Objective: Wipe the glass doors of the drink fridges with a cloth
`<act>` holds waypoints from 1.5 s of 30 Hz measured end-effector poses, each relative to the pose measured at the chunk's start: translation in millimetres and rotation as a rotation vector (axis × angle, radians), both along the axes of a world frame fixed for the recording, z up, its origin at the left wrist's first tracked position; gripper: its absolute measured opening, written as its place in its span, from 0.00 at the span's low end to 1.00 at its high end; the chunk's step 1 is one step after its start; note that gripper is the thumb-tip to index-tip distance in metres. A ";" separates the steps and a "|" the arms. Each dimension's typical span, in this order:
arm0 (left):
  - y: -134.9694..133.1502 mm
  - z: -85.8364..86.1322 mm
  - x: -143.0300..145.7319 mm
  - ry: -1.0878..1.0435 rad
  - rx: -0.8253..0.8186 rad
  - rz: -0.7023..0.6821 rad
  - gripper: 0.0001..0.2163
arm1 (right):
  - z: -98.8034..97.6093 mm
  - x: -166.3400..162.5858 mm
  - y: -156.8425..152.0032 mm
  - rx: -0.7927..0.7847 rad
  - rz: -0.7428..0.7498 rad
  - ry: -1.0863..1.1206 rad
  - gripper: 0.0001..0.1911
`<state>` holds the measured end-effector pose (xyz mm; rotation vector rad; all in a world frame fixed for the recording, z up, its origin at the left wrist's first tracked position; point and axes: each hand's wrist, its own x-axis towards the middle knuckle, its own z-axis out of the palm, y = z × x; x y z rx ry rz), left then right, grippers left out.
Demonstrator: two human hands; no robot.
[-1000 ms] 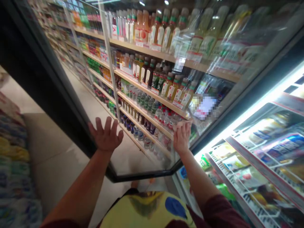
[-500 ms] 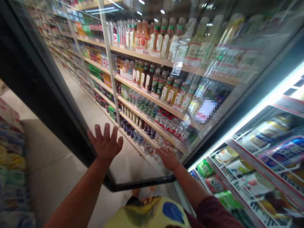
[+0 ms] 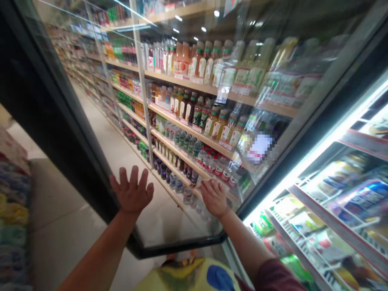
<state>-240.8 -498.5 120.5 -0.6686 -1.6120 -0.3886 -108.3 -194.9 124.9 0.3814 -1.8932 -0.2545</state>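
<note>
An open glass fridge door with a black frame stands in front of me, swung out from the cooler. My left hand lies flat on the glass near the door's left edge, fingers spread. My right hand rests flat on the lower right of the pane, pressing what may be a clear cloth or film against it; I cannot make that out. Through the glass show shelves of drink bottles.
To the right is the lit cooler interior with wire shelves of packaged goods. A tiled aisle floor runs to the left, with blurred colourful packs at the far left edge. My yellow garment shows below.
My right hand slid down and left across the glass, from higher on the pane to its lower part. The left hand stayed flat in nearly the same spot.
</note>
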 end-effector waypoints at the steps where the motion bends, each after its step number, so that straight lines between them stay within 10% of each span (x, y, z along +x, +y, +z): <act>1: 0.0 0.3 -0.1 -0.003 0.005 -0.010 0.31 | 9.6 -2.2 -1.0 -0.039 -0.008 0.006 0.26; 6: -1.8 -3.0 -1.8 -0.015 0.025 -0.005 0.30 | 79.8 -20.6 -13.6 -0.334 -0.158 0.163 0.35; 13: -4.7 -6.8 -5.1 -0.037 0.015 -0.001 0.33 | 21.2 -22.4 -44.1 0.096 0.089 -0.079 0.27; 20: -4.2 -2.5 -3.1 -0.028 0.024 -0.008 0.36 | 96.2 -23.9 -18.6 -0.294 -0.130 0.152 0.37; 27: -2.3 12.1 5.6 0.061 -0.037 0.050 0.39 | 30.3 -25.1 -46.4 -0.001 0.097 -0.043 0.28; 34: -1.9 12.2 5.8 0.041 -0.018 0.019 0.40 | 107.7 -25.4 -41.4 -0.303 -0.108 0.143 0.36; 41: -4.3 13.2 5.2 0.023 -0.034 0.020 0.41 | 75.3 -28.5 -59.2 0.113 0.088 -0.031 0.26; 45: -4.8 15.2 4.7 0.028 -0.042 0.019 0.41 | 97.0 -24.3 -28.8 -0.084 -0.029 0.064 0.31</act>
